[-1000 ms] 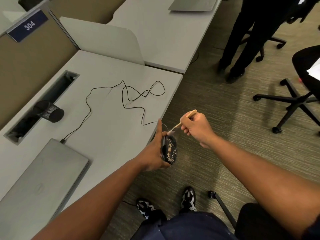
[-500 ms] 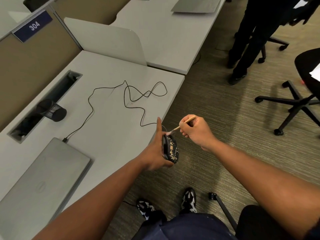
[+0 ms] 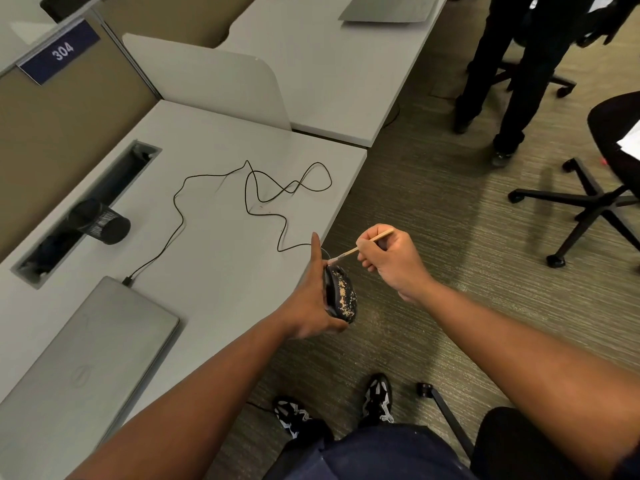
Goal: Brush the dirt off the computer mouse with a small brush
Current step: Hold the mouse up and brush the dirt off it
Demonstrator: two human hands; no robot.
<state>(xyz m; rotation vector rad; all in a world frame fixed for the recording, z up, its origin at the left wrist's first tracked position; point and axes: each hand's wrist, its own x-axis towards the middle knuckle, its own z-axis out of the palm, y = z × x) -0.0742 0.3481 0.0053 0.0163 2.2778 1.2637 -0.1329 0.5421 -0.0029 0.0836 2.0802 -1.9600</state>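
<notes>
Just off the desk's near edge, over the carpet, the left hand [image 3: 313, 303] is gripping the black oval computer mouse speckled with tan dirt [image 3: 341, 295] — thumb curled under its near end, fingers running up its hidden far side, one fingertip sticking up past the front. Mouse is standing on edge, long axis running roughly 12 to 6 o'clock, soiled top turned toward 3 o'clock and the brush hand. The right hand [image 3: 391, 259] is pinching the small brush with a thin pale wooden handle [image 3: 360, 249] between curled fingers and thumb; handle is pointing to 2 o'clock, bristle tip sitting at 8 o'clock from the hand, at the mouse's 12 o'clock end. Judgement: strokes need to be travelling toward 6 o'clock along the axis.

Hard to make out — whether bristles are actually touching the shell; the tip is tiny. The thin black cord [image 3: 249, 188] is looping over the grey desk [image 3: 214, 258].
</notes>
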